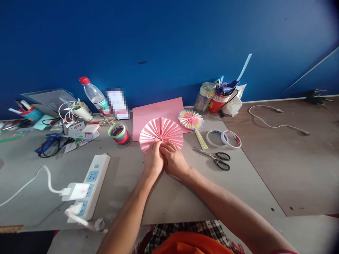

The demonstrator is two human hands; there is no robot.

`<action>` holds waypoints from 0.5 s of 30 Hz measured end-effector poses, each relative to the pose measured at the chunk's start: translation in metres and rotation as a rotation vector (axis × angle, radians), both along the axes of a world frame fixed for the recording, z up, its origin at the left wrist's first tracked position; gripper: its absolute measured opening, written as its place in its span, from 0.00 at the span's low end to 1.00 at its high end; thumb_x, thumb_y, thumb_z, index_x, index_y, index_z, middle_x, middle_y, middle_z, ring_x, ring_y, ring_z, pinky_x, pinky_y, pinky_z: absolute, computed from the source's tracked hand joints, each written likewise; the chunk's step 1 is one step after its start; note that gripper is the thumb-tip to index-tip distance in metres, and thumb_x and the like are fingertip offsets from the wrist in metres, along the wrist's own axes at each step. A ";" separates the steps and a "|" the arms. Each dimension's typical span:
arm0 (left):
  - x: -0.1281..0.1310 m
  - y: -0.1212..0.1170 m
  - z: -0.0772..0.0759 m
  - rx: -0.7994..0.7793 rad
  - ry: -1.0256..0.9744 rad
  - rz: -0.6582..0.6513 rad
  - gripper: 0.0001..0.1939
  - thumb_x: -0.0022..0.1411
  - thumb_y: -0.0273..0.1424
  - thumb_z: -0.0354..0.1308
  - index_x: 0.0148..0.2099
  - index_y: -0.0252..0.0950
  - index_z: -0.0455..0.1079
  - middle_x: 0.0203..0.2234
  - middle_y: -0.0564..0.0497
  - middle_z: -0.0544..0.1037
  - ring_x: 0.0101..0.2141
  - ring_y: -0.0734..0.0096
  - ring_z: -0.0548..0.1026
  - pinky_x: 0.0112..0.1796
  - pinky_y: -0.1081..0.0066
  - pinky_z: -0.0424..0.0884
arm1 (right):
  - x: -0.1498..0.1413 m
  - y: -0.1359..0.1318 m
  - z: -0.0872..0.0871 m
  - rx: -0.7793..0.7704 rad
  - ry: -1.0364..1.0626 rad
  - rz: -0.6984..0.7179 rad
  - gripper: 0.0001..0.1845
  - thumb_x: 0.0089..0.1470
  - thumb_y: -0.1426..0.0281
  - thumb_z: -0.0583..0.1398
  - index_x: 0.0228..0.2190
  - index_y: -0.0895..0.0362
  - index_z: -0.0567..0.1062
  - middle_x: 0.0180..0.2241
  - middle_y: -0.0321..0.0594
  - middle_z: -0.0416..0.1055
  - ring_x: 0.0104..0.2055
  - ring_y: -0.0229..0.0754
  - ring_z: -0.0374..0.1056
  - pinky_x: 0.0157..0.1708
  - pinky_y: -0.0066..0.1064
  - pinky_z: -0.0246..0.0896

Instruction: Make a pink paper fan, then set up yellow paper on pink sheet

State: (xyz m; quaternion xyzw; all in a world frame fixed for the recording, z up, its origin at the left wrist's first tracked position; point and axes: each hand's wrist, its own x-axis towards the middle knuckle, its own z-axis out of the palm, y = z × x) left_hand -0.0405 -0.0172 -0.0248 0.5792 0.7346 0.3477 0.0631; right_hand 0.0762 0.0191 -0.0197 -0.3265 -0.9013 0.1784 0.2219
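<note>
A pleated pink paper fan (150,131), spread into a nearly full round, lies in front of me at the middle of the table. My left hand (154,158) and my right hand (173,157) meet at its near edge, fingers closed on the paper just below the centre. The lower folds are hidden under both hands. Behind the fan is a flat pink paper sheet (157,107). To the right rests a smaller multicoloured paper fan (191,120) with a yellow folded handle. Black-handled scissors (215,157) and two tape rolls (231,139) lie near my right hand.
A power strip (97,173) with plugged-in chargers sits at left. Along the blue wall stand a colourful tape stack (120,134), a red-capped bottle (92,93), a glass jar (204,96) and a red cup (217,102) of tools. A white cable (275,126) lies at right.
</note>
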 end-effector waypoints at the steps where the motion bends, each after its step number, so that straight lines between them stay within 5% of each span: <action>1: 0.000 0.001 -0.001 0.001 -0.005 0.008 0.18 0.61 0.20 0.45 0.50 0.38 0.67 0.45 0.45 0.75 0.45 0.65 0.74 0.46 0.66 0.71 | 0.000 -0.001 0.000 0.016 -0.015 -0.007 0.22 0.54 0.73 0.54 0.51 0.60 0.70 0.50 0.50 0.68 0.54 0.49 0.58 0.56 0.41 0.52; 11: -0.008 0.007 -0.001 0.071 -0.104 -0.002 0.17 0.59 0.19 0.43 0.44 0.37 0.68 0.41 0.46 0.76 0.43 0.68 0.74 0.47 0.66 0.71 | -0.005 -0.006 -0.006 0.133 -0.162 -0.046 0.20 0.58 0.70 0.52 0.52 0.56 0.70 0.52 0.52 0.63 0.55 0.51 0.54 0.58 0.44 0.46; 15: -0.016 0.004 0.006 0.226 -0.101 -0.023 0.13 0.63 0.23 0.43 0.43 0.36 0.68 0.39 0.46 0.76 0.43 0.69 0.74 0.47 0.67 0.70 | -0.006 -0.004 -0.003 0.116 -0.210 -0.057 0.17 0.58 0.71 0.51 0.47 0.60 0.73 0.49 0.52 0.65 0.53 0.51 0.56 0.57 0.42 0.50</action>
